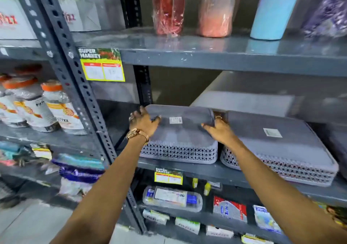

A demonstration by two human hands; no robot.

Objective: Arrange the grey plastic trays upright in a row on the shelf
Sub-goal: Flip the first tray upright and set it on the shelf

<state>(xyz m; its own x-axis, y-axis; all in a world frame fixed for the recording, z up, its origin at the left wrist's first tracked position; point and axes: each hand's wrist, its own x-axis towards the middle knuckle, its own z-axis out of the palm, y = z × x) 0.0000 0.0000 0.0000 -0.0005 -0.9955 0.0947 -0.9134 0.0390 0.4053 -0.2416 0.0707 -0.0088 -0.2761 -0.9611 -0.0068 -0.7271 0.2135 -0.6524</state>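
Observation:
A grey plastic tray [180, 136] with a perforated side wall lies upside down on the dark metal shelf [187, 166]. A white barcode sticker is on its base. My left hand [142, 120] grips its far left corner, and my right hand [217, 129] holds its right edge. To the right a stack of several grey trays [281, 150] lies flat, also upside down, with a sticker on top. Behind both, another grey tray [253, 101] leans or lies further back, blurred.
The shelf above [225, 56] carries wrapped bottles in red, pink, blue and purple. A slotted upright post [78, 86] stands left of the trays. Jars with orange lids fill the left bay. Packaged goods lie on the shelf below. A yellow price tag [103, 69] hangs above.

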